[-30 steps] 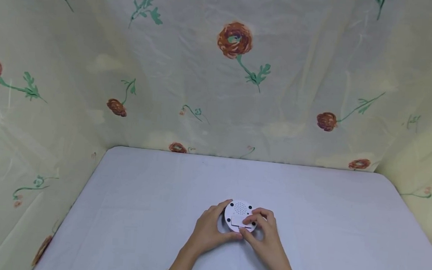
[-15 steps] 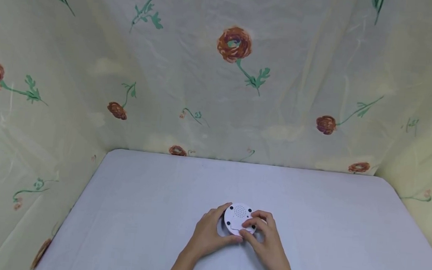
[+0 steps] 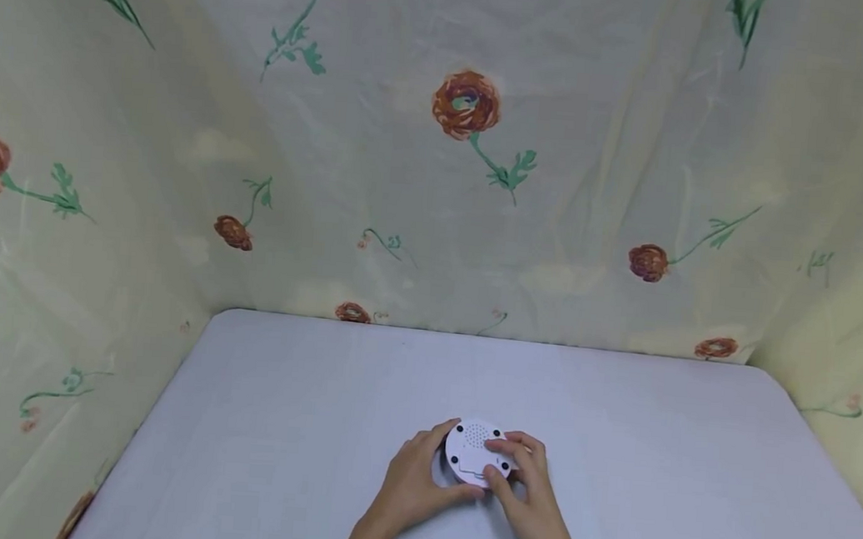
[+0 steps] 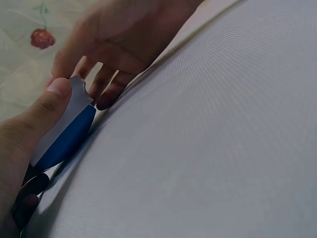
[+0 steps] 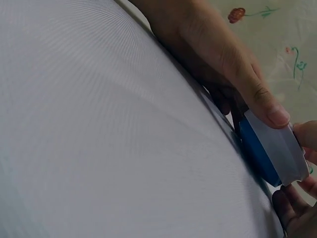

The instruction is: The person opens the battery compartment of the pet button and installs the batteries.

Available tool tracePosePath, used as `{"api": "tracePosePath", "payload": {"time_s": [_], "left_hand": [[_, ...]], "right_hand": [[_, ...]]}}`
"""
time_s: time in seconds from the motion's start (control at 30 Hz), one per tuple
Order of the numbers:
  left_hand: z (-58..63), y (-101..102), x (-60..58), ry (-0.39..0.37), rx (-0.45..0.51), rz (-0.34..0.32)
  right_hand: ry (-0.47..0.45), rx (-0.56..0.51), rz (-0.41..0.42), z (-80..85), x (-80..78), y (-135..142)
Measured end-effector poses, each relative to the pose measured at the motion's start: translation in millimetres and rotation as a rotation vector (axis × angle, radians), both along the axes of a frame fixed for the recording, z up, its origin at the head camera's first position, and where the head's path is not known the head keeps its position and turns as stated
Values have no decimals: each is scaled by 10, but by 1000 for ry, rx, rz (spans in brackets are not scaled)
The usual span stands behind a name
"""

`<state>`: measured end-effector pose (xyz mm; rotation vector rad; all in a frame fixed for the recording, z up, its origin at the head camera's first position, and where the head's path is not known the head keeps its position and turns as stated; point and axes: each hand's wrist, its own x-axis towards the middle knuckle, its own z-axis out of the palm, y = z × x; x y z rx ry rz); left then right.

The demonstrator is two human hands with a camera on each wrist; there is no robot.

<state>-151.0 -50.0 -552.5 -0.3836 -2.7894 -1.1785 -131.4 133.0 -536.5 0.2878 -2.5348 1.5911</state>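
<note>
A round white device (image 3: 469,453) with black rubber feet and a patch of small holes lies face down between the hands, low over the table. Near its lower edge shows the outline of a battery cover (image 3: 471,466). In the left wrist view its underside is blue, and the blue part (image 4: 69,141) hangs close to the cloth. My left hand (image 3: 414,479) grips the rim, thumb at the near edge and fingers round the far left side. My right hand (image 3: 533,495) holds the right side, index finger on the upturned face and thumb by the cover; its other fingers are partly hidden.
A white cloth covers the table (image 3: 300,427) under both hands. Behind and at both sides hang pale curtains (image 3: 557,186) printed with red flowers, close to the table's edges.
My right index finger has moved up the device's face, from the cover towards the holes, and the thumb has shifted slightly. The left hand keeps its grip. The head view has tilted upward.
</note>
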Motion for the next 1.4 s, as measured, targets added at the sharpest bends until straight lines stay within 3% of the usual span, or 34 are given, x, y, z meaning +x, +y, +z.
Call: {"api": "tracePosePath", "payload": {"time_s": [0.27,0.73,1.3,1.4], "left_hand": [[-23,12,65,27,4,-5],[47,25,18,-5,18,-9],[25,-13,29,-5,26,-19],[38,-5,26,-13,29,-24]], "right_hand": [[-101,-8,-26,-39,35,22],[-48,-47,-4,22,-12,33],[-127,-54,-22,48,1,-8],[-135,-45,-30,210,56,-44]]}}
